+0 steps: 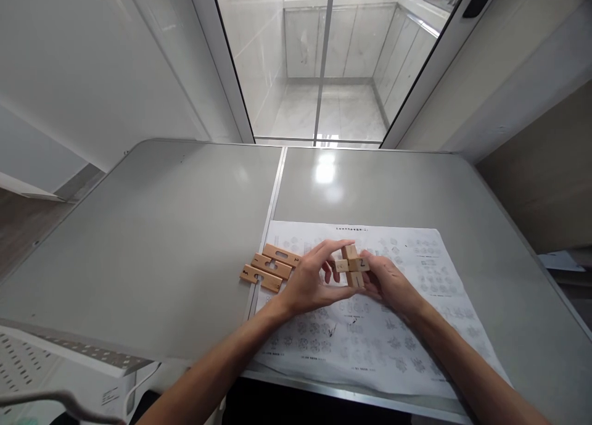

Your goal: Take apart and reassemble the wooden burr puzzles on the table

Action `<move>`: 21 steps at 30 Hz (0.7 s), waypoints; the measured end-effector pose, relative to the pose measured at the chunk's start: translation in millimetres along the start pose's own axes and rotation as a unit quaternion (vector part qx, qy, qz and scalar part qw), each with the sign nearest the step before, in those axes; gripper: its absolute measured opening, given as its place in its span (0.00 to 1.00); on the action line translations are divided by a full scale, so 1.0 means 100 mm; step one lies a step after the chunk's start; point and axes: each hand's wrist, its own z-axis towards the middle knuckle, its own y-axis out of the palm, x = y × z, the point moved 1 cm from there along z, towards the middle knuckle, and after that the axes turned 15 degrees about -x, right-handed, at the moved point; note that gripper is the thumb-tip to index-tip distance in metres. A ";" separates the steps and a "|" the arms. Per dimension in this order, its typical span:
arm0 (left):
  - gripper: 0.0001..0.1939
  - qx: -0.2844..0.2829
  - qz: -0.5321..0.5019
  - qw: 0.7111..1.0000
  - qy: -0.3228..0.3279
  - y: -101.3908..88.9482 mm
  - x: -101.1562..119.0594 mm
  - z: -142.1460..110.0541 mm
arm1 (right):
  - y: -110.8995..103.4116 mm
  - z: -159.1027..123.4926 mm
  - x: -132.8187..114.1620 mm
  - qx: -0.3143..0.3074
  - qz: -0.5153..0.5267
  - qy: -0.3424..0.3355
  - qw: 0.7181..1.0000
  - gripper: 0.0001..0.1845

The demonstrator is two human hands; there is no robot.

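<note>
Between my two hands, above a printed sheet [407, 375], I hold a wooden burr puzzle [355, 266] of crossed bars with numbers on their ends. My left hand [313, 276] grips it from the left, thumb at the bottom and index finger at the top. On its right side the fingers of my right hand [387, 279] are closed on it, partly hidden behind the wood. Left of my left hand lie three flat notched wooden pieces, a far one [281, 254], a middle one [272, 266] and a near one [261, 277], marked with numbers.
The sheet, covered in small line diagrams, lies on a grey folding table [185, 240] with a metal seam [277, 181] across it. Beyond the table's far edge stands a glass sliding door [319, 67]. A white perforated object [55, 357] is at the lower left.
</note>
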 end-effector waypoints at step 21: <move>0.14 -0.009 0.003 0.997 -0.077 0.06 -0.07 0.04 | -0.44 0.00 -0.04 0.157 0.367 -0.208 0.893 0.08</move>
